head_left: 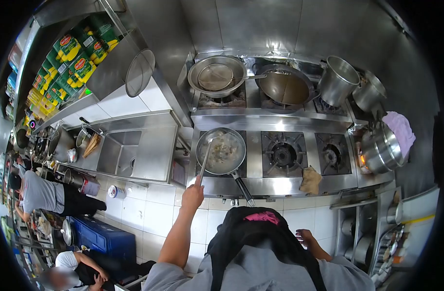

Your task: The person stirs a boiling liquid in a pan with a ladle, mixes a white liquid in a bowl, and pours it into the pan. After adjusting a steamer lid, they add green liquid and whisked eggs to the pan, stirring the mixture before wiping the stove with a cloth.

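Frying pan (242,154), with pale pieces of food (225,149) in cloudy liquid, stands on the stove (254,160), at the left end of its front row. The left hand (193,195) is closed around a long metal utensil (205,162), which reaches into the food; the right hand (305,237) is beside the body, half open with bent fingers (I can see nothing held in it).

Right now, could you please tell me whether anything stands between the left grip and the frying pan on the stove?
Nothing visible does: the left grip holds a long-handled utensil that reaches into the frying pan. The brown cloth lies off to the right, clear of that line.
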A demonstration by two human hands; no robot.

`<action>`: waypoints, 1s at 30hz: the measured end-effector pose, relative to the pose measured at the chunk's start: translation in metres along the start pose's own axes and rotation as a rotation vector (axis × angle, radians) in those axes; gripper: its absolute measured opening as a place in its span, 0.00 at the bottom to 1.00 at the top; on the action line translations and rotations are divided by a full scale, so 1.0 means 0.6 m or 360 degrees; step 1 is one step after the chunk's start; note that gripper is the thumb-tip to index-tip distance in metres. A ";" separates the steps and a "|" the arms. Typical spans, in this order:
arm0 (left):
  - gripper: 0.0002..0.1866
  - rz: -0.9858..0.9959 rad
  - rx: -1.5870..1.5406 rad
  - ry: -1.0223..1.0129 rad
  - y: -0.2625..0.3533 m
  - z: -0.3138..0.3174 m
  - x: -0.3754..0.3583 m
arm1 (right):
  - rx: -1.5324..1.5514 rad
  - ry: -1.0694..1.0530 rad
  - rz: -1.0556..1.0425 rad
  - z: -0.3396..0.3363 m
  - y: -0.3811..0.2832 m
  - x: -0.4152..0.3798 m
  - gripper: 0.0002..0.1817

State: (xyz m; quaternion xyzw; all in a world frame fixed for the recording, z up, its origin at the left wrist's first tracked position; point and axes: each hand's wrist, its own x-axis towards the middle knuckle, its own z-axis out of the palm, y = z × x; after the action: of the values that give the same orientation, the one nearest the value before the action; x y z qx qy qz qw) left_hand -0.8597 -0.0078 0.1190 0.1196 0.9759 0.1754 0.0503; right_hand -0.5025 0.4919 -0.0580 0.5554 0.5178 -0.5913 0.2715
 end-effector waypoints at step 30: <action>0.29 -0.1090 -0.2286 -0.0348 0.050 0.046 -0.116 | 0.0193 0.0002 -0.0165 0.005 -0.023 0.001 0.19</action>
State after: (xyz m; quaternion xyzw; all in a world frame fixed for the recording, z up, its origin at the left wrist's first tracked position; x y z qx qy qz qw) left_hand -0.7824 0.0111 0.1080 -0.2315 0.5965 0.7226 0.2613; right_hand -0.5160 0.4939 -0.0550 0.5436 0.5094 -0.6345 0.2060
